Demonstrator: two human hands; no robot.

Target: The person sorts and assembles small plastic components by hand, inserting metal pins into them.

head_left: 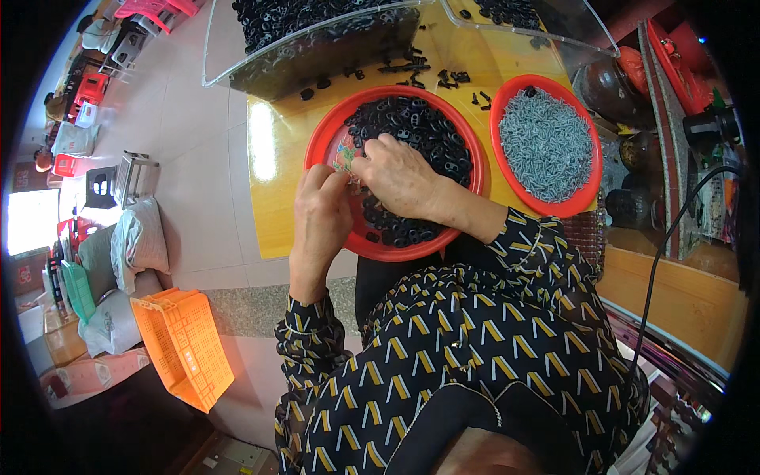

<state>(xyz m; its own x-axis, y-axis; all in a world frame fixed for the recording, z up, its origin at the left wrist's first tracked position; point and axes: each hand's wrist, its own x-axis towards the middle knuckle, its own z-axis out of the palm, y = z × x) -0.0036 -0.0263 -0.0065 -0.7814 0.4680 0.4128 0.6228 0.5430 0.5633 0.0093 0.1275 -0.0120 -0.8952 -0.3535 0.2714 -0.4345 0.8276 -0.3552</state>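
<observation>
A red round tray holds many small black plastic parts, with a patch of its flower-printed bottom showing at the left. Above that patch my two hands meet. My left hand is closed at the tray's left rim, thumb and fingers pinched together. My right hand reaches in from the right over the black parts, its fingers curled and closed close to the left fingertips. Whatever the fingers pinch is too small and too covered to make out. To the right, a second red tray is full of small silvery screws.
Clear plastic bins of black parts stand along the table's far side. Loose black pieces lie on the yellow table. An orange crate is on the floor at left. A black cable hangs at right beside shelves with jars.
</observation>
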